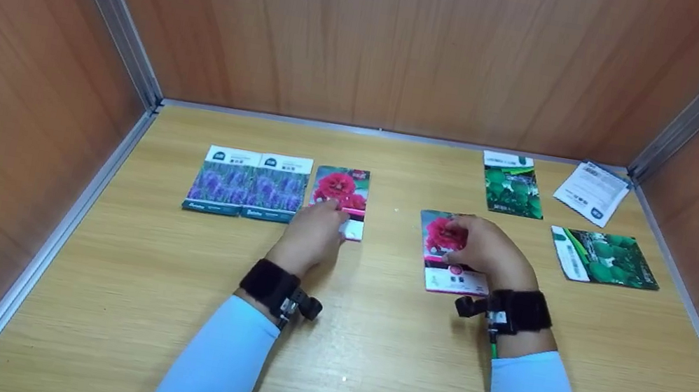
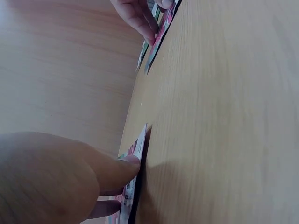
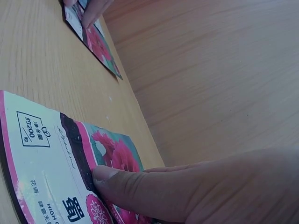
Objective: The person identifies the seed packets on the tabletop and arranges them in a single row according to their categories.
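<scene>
Under my left hand (image 1: 314, 229) lies a pink-flower seed packet (image 1: 343, 184), with the thumb and fingers gripping its lower part. To its left, two purple-flower seed packets (image 1: 248, 185) stand side by side in a row with it. My right hand (image 1: 493, 252) holds a second pink-flower seed packet (image 1: 449, 281) further right and slightly nearer to me. Its thumb (image 3: 112, 179) is pressed on the dark band of the printed front, while the other fingers are mostly hidden in the right wrist view.
At the back right lie a green-leaf seed packet (image 1: 511, 189), a white packet turned back side up (image 1: 593, 193) and another green packet (image 1: 607, 259) lying sideways. Wooden walls (image 1: 390, 39) with metal edging enclose the table (image 1: 361, 340) at the back and both sides.
</scene>
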Demonstrator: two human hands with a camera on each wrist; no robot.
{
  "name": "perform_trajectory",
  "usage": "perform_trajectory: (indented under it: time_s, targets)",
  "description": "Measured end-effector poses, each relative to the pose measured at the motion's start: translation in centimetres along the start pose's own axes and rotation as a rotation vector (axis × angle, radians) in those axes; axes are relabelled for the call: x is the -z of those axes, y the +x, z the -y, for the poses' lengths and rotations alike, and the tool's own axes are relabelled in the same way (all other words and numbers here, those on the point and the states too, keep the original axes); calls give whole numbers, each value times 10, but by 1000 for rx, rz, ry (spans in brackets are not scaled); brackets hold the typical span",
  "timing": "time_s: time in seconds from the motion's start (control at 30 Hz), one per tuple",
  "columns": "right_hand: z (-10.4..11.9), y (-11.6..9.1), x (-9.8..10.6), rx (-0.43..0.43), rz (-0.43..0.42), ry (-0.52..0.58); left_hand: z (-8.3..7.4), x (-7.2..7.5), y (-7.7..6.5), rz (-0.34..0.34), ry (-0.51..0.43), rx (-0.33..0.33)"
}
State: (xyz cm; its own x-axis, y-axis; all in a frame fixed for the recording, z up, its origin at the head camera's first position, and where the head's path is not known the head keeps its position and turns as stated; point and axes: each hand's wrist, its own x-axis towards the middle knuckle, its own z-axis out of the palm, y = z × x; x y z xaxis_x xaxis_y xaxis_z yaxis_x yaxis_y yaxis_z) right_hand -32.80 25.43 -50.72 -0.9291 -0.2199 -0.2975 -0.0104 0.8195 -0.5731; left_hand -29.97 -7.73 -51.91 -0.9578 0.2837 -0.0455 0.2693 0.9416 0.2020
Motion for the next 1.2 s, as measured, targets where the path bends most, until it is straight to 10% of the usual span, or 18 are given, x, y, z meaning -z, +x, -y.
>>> perform_trajectory:
  time_s: [1.2]
  targets:
    - [1, 0, 0, 4, -7, -43, 15, -2, 4, -2, -84, 43]
